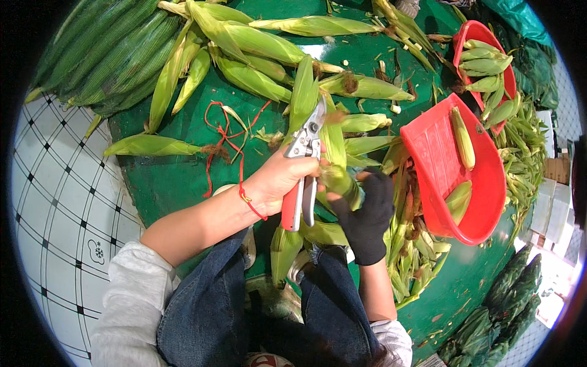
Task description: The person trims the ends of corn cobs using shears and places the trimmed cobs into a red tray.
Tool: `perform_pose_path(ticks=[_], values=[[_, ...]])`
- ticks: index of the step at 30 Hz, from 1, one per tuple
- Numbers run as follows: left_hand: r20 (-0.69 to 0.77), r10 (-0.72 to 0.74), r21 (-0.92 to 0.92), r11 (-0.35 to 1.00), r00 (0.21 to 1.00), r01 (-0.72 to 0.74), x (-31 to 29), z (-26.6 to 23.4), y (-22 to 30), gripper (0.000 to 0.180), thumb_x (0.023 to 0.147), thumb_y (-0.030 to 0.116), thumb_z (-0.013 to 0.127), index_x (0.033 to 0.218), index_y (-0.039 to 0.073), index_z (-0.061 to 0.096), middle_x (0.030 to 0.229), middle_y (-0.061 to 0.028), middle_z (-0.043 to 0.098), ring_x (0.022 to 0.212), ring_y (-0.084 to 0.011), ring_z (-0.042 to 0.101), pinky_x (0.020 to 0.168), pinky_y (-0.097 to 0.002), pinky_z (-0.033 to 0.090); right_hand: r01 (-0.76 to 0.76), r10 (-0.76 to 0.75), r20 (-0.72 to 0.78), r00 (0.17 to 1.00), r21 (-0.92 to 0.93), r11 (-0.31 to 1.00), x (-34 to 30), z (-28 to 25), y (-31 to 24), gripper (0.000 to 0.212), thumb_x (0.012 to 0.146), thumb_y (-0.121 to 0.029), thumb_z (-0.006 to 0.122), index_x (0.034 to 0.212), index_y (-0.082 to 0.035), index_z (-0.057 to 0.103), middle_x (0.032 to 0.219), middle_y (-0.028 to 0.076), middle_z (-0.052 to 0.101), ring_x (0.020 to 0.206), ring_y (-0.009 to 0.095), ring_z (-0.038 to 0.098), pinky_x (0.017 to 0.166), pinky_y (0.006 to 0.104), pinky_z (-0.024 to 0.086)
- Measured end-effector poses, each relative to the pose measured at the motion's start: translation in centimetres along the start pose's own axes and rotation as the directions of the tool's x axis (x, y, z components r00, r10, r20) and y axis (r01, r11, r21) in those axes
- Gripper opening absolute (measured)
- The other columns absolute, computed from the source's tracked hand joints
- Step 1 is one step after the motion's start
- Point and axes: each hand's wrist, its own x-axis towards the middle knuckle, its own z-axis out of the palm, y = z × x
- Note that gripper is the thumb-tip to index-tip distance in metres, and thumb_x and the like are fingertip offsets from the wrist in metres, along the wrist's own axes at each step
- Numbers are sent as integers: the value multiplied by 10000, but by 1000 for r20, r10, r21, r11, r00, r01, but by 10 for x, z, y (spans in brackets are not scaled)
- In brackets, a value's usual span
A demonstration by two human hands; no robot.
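Note:
My bare left hand (278, 180) is closed around pruning shears (298, 148) with silver blades and red-and-grey handles. Their blades point away from me, over the husks of an ear of corn (334, 144). The gloved fingers of my right hand (369, 220) curl round the lower end of that ear, close beside the shears; motion blurs the fingertips a little. Whether the blades touch the corn I cannot tell. Another green ear of corn (284, 254) lies below the handles, near my knees.
Unhusked corn (263, 40) is heaped ahead on the green floor (168, 174), next to a full net sack (116, 55). A red scoop-shaped basket (428, 177) holds two ears at right; a second red basket (465, 33) stands behind. Husks (406, 257) and red string (229, 137) lie nearby.

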Motion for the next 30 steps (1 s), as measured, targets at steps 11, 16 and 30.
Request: perform_pose_path(ticks=[11, 16, 30], values=[[120, 126, -392, 917, 985, -70, 4, 7, 7, 420, 710, -9, 456, 1124, 46, 496, 879, -82, 539, 713, -201, 542, 599, -334, 463, -469, 499, 144, 854, 628, 621, 19, -15, -8, 213, 882, -197, 530, 963, 0, 534, 722, 112, 567, 510, 225, 535, 502, 340, 428], [314, 205, -391, 918, 927, -71, 3, 9, 5, 456, 684, 13, 492, 1139, 36, 466, 825, -71, 519, 657, -201, 505, 587, -323, 453, -413, 574, 22, 818, 717, 561, 22, -6, 6, 243, 901, -177, 499, 1044, 14, 548, 744, 77, 569, 564, 158, 539, 548, 280, 442], [602, 521, 758, -136, 605, -637, -28, 25, 21, 452, 674, 29, 722, 1068, 40, 501, 837, -114, 596, 739, -273, 629, 639, -331, 492, -1, -4, 26, 1000, 189, 982, 5, -8, -20, 265, 701, -69, 666, 957, -63, 598, 929, 113, 612, 815, 299, 603, 656, 377, 503]])
